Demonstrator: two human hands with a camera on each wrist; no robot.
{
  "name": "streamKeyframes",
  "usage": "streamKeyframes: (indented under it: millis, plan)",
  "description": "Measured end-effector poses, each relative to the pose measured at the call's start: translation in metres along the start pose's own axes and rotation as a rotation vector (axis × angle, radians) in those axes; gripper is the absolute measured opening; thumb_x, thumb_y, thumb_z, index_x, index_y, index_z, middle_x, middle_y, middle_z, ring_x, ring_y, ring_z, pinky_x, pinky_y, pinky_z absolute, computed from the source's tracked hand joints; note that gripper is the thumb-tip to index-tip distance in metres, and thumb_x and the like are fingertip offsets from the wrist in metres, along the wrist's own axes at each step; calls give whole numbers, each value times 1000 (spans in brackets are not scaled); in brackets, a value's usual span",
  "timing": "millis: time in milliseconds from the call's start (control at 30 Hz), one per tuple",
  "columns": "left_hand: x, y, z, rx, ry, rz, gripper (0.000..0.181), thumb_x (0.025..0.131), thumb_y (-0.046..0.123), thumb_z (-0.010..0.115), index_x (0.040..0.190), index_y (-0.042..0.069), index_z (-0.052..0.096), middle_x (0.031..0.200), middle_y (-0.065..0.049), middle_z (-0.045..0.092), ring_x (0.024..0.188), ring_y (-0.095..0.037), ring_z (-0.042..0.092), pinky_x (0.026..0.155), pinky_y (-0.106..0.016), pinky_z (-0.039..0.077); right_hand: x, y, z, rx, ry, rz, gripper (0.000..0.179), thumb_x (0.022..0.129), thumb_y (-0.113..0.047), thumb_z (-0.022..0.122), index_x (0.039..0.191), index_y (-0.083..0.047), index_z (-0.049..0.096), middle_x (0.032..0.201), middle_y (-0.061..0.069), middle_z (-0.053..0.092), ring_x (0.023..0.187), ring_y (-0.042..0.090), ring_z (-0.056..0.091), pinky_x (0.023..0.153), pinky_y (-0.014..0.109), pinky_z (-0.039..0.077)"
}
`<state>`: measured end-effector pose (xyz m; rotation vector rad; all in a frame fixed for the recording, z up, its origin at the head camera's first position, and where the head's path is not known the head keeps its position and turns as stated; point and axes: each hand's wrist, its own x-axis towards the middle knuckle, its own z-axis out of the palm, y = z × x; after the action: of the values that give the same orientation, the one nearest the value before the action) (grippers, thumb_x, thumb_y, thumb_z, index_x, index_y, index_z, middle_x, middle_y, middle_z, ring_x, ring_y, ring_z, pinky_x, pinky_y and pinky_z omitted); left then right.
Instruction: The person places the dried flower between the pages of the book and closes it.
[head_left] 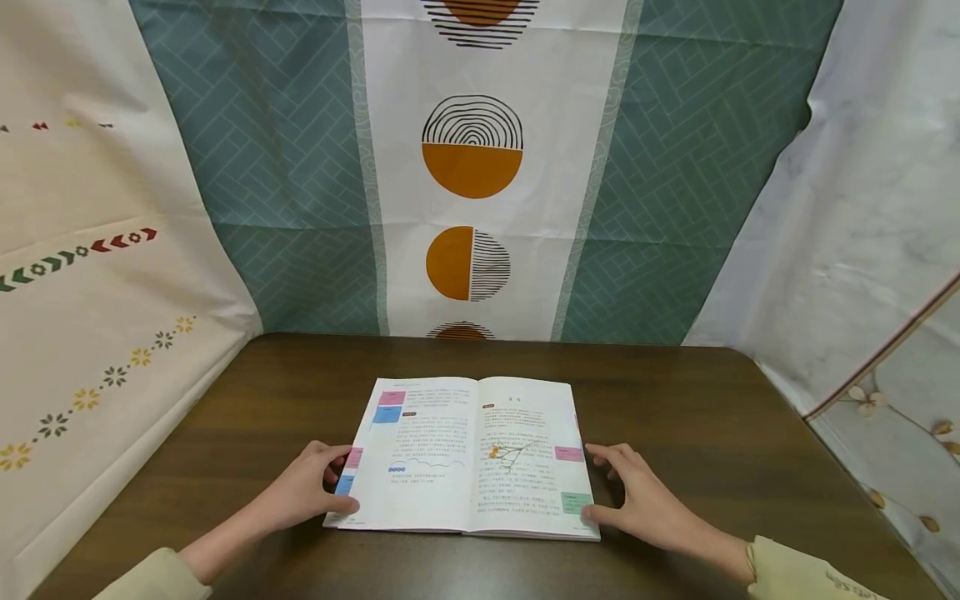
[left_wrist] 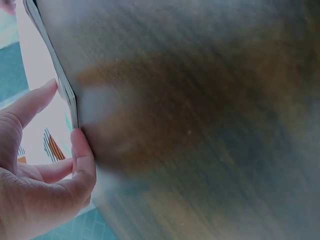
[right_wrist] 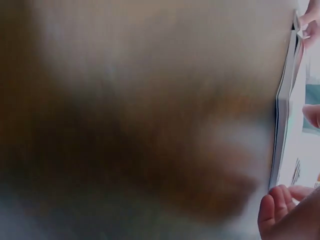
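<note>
An open book (head_left: pixel 427 487) lies flat on the dark wooden table, with printed text and coloured boxes on both pages. A small flower drawing is on its right page. My left hand (head_left: pixel 311 492) holds the book's left edge, thumb on the page near the lower corner, other fingers at the side. At the right edge, my right hand (head_left: pixel 637 504) has its thumb on the lower corner and its fingers along the side. In the left wrist view, the fingers (left_wrist: pixel 85 157) meet the page edge. The right wrist view shows the curled fingers (right_wrist: pixel 275 207) against the book's edge.
The brown tabletop (head_left: pixel 675 408) spreads around the book. Behind it hangs a green and white cloth (head_left: pixel 480 208) with orange and black circles. A cream patterned cloth (head_left: pixel 97 292) hangs at the left, and a white floral one (head_left: pixel 847 250) at the right.
</note>
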<state>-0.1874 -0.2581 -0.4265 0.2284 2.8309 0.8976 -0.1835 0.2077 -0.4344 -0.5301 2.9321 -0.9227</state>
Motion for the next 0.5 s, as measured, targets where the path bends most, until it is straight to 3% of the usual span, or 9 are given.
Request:
streamKeyframes:
  millis: [267,500]
  plan:
    - [0,0,0,2,-2,19,80,67,23,90,131,-9,55,104,-12,53,86,-16,53,70,-23,47,-9,-5,4,148,-91,138,81,75,-37,83,140,-3,49,109,4,48,90,17,41,67,23,37]
    - [2,0,-1,-10,-13,41,79,66,20,90,130,-12,55,105,-13,55,90,-17,54,71,-23,48,-7,-1,3,226,-140,79,80,76,-25,83,141,3,45,109,8,49,88,19,40,68,23,36]
